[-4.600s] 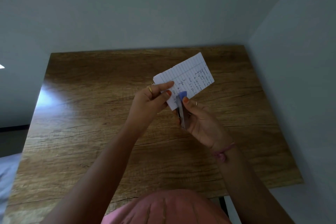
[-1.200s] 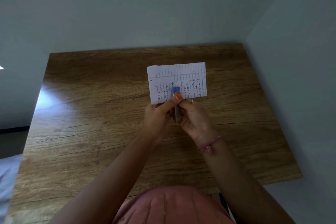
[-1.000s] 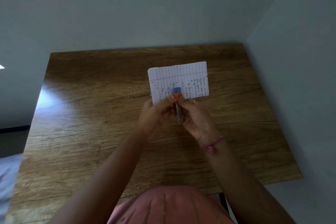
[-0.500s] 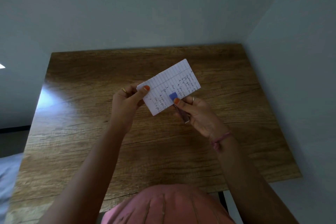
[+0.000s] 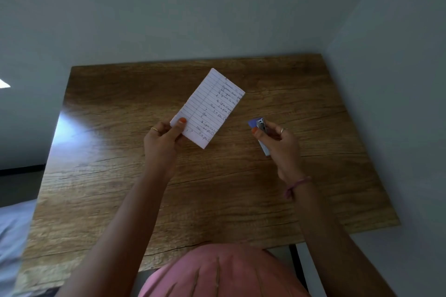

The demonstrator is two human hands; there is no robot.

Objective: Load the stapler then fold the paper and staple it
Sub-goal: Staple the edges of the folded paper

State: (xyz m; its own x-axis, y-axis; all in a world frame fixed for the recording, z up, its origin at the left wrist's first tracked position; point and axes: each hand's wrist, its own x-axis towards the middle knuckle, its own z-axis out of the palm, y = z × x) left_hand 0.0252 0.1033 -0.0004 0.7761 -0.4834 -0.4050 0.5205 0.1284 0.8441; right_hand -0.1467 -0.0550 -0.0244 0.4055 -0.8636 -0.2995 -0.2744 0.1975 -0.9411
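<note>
Left hand (image 5: 161, 138) pinches folded lined paper (image 5: 208, 107) at its near-left corner, long axis running far-right; right hand (image 5: 277, 138) grips small stapler (image 5: 261, 130), apart to the paper's right, above table (image 5: 313, 188).

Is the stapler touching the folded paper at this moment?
Apart. The head view shows bare wooden table between the folded paper, held by the left hand, and the stapler, held by the right hand.
</note>
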